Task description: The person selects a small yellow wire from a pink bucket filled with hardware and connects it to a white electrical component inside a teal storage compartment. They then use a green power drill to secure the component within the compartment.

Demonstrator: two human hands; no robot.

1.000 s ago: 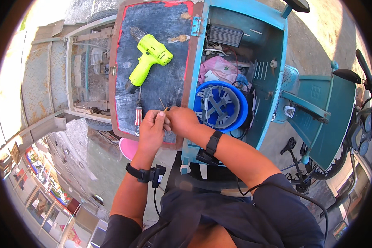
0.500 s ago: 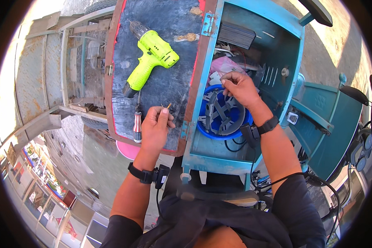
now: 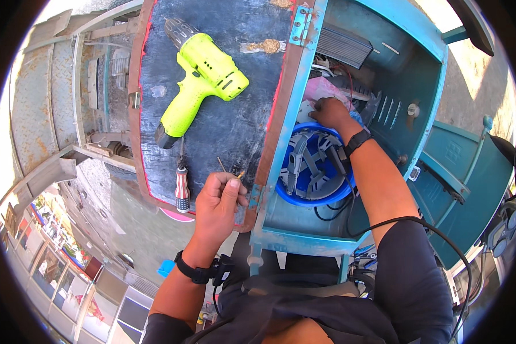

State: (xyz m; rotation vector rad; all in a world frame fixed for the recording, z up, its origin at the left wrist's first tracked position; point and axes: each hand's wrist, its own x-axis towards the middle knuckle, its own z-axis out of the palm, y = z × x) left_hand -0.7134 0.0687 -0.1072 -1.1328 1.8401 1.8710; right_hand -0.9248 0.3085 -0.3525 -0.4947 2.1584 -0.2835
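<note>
Between the thumb and fingers of my left hand (image 3: 219,198) is a small gold-coloured metal piece (image 3: 241,174), too small to name exactly. A thin metal rod (image 3: 221,165) pokes out beside it. The hand hovers over the dark board near its front right corner. My right hand (image 3: 331,113) reaches into the teal metal box (image 3: 301,221), just beyond a blue hard hat (image 3: 295,199) lying with its grey straps up. Its downturned fingers are at a pink plastic bag (image 3: 322,88) and a pale piece (image 3: 305,110); the fingertips are hidden.
On the dark board (image 3: 212,137) lie a lime-green cordless drill (image 3: 203,86) and a screwdriver (image 3: 182,192) with a flag-patterned handle. A dark finned metal block (image 3: 344,46) sits at the box's far end. A black cable (image 3: 407,219) crosses my right arm.
My right hand has gone from above the hard hat down and farther into the box, to the pink bag. My left hand still pinches the gold-coloured piece. The whole view has shifted slightly.
</note>
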